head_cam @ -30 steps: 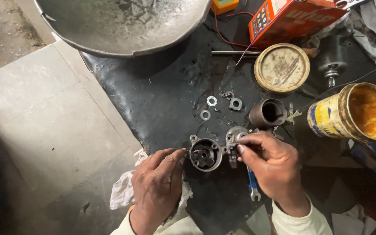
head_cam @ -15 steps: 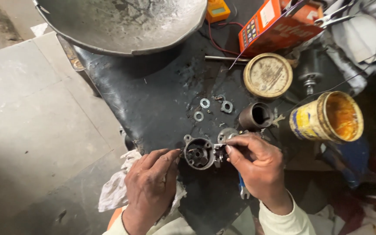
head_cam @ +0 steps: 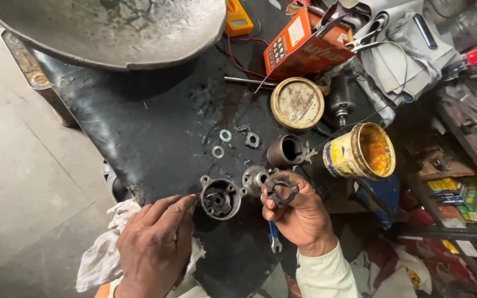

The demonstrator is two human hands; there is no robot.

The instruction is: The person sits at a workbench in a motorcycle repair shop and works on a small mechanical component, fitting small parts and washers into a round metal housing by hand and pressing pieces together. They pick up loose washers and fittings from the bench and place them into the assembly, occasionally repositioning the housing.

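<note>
Left hand (head_cam: pixel 153 243) nearest camera, over a dirty white rag (head_cam: pixel 103 254); fingers (head_cam: pixel 180 205) loosely extended, tips touching the rim of the round grey metal motor housing (head_cam: pixel 220 197), gripping nothing. Right hand (head_cam: pixel 299 215) clenched round a dark toothed ring-shaped bracket (head_cam: pixel 281 189), held just right of the housing, ring face towards camera. Housing sits between both hands on the black bench (head_cam: pixel 155 132); left hand is nearer it. Blue spanner (head_cam: pixel 272 237): 1. Behind: 1 silver end cap (head_cam: pixel 255 178), 1 dark steel sleeve (head_cam: pixel 286 150), 2 flat washers (head_cam: pixel 221 143), 1 yellow grease tin (head_cam: pixel 359 151), 1 round tin lid (head_cam: pixel 297 103). Far: 1 grey metal basin (head_cam: pixel 106 30), 1 orange meter (head_cam: pixel 299 47).
</note>
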